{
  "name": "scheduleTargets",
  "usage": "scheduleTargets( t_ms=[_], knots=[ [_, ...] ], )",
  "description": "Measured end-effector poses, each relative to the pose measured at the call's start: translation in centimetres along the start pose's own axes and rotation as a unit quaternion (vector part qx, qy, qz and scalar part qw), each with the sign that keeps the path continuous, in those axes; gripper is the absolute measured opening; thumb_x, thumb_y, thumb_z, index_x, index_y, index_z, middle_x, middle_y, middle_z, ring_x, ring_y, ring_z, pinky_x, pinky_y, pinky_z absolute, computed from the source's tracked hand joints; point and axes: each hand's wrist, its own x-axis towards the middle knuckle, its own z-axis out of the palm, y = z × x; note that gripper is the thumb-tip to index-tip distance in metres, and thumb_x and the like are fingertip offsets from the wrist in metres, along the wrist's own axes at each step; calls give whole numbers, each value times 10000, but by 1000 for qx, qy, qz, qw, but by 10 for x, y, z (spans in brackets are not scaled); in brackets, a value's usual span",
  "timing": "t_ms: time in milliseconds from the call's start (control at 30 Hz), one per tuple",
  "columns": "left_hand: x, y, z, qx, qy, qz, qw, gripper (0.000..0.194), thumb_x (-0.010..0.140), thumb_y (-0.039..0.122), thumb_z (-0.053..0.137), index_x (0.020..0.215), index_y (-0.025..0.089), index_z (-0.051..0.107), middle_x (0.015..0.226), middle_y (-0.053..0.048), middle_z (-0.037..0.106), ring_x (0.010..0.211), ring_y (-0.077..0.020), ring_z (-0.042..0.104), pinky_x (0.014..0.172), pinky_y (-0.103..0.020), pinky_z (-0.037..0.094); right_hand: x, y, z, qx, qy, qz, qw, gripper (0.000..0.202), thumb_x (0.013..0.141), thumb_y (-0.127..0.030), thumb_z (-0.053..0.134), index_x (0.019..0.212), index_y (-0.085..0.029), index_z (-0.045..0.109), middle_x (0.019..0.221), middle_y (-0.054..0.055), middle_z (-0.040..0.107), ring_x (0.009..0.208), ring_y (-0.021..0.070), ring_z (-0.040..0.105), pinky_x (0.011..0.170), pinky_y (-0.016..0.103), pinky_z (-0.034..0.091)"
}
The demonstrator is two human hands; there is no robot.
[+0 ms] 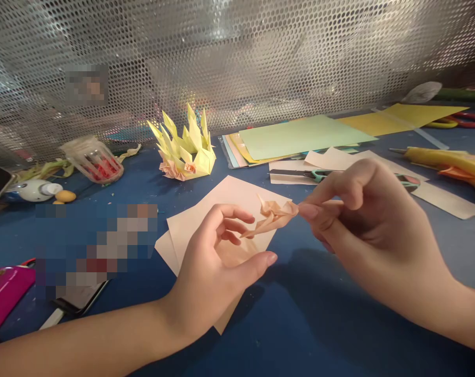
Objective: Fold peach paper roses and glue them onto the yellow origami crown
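Between the thumb and fingers of my right hand (363,220) is pinched one end of a small folded peach paper flower (274,213), its petals twisted and its other end pointing left. My left hand (222,256) is open just left of it, fingers curved and thumb apart, close to the flower's pointed end; I cannot tell whether a finger touches it. Below both hands pale pink paper sheets (217,201) lie on the blue table. Farther back stands a yellow folded-paper crown-like piece (194,152) with spikes and pink paper roses at its base.
Green paper (300,137) tops a stack of coloured sheets at the back. Scissors (319,174) lie on paper strips, and a yellow glue gun (449,162) sits at right. At left are a tilted clear jar (93,159), a phone (82,296) and a magenta object (10,293). Perforated metal (261,63) rises behind.
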Motion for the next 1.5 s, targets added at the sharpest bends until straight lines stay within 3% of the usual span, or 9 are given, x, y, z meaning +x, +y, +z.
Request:
scheduleTargets(
  t_ms=[167,400,533,667,833,1000,1200,1300,1500],
  knots=[
    [-2,0,1,-48,-12,-3,999,197,831,175,821,913,248,658,934,29,668,824,-142,653,790,-291,599,4,0,-2,46,-27,79,995,405,916,-288,743,793,-273,358,670,-79,541,461,76,334,369,219,285],
    [0,3,1,-44,12,59,997,108,893,157,784,903,234,710,851,24,729,812,-125,711,765,-208,603,9,7,-2,40,-85,136,986,381,887,-449,798,845,-259,470,654,-84,512,451,80,490,400,217,380],
    [2,7,0,-52,44,30,997,114,921,286,796,887,215,712,770,23,720,701,-111,700,693,-193,600,4,12,-2,-30,-111,74,991,237,1016,-487,623,981,-255,586,826,-2,647,708,145,644,635,268,570],
    [2,9,-1,-45,39,16,998,175,916,322,802,848,202,694,734,32,681,644,-96,658,628,-174,572,1,13,-4,-119,-115,-36,986,279,1002,-462,658,1233,-306,667,1132,56,709,1040,216,687,864,330,596],
    [0,11,0,-45,-5,60,997,147,925,190,753,794,207,691,724,48,641,669,-84,652,667,-165,566,4,8,-4,-165,-163,-129,964,141,992,-305,683,1106,-306,766,1039,49,697,976,188,715,830,288,604],
    [-3,7,2,-56,-21,64,996,210,801,160,872,873,233,689,874,30,661,804,-137,678,740,-240,583,3,4,-3,-136,-178,-79,971,77,983,-299,684,1041,-265,722,916,22,748,786,164,712,694,270,595],
    [-2,5,0,-10,-18,87,996,130,903,247,807,852,222,690,904,19,648,784,-125,652,728,-243,547,-2,1,-1,-80,-207,-25,975,48,990,-279,652,1029,-250,653,932,19,752,780,162,737,676,261,611],
    [-2,6,-2,15,-29,101,994,116,941,227,767,842,224,705,959,7,698,902,-142,677,834,-248,531,-3,-2,0,-32,-234,42,971,135,936,-328,739,961,-245,636,864,11,728,741,163,709,656,262,601],
    [-3,8,2,-164,-129,-4,978,118,1010,194,689,893,207,693,862,23,711,863,-128,727,853,-249,598,0,-3,-1,84,-275,203,936,288,934,-481,744,892,-217,636,772,-2,653,687,138,621,608,240,554]
  ],
)
